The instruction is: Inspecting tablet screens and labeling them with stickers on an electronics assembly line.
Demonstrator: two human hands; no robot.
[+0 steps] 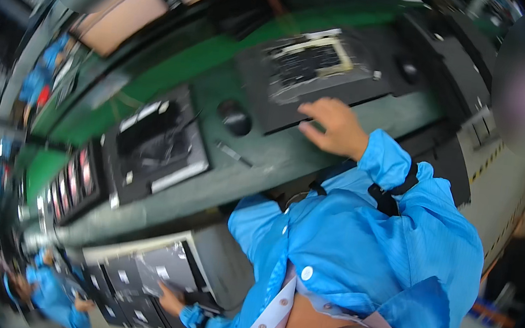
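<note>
Clearly, the right hand (pixel 335 128) is spreading its fingers, holding nothing, beside the near edge of a flat black pad (pixel 259 112). A bare strip of green tabletop (pixel 276 156) is running along the front edge, with a thin pen (pixel 234 154) and a rounded black object (pixel 234 118) lying between that pad and a black tray (pixel 165 152). Lower down, the left hand (pixel 172 299) is reaching to flat dark packages (pixel 161 269) in a pale-rimmed box (pixel 217 263); I cannot tell whether it is gripping one. White labels are showing on them, their print too blurred to read. Glossy clear film is wrinkling around a cream-framed rectangular piece (pixel 315 59) on the pad.
</note>
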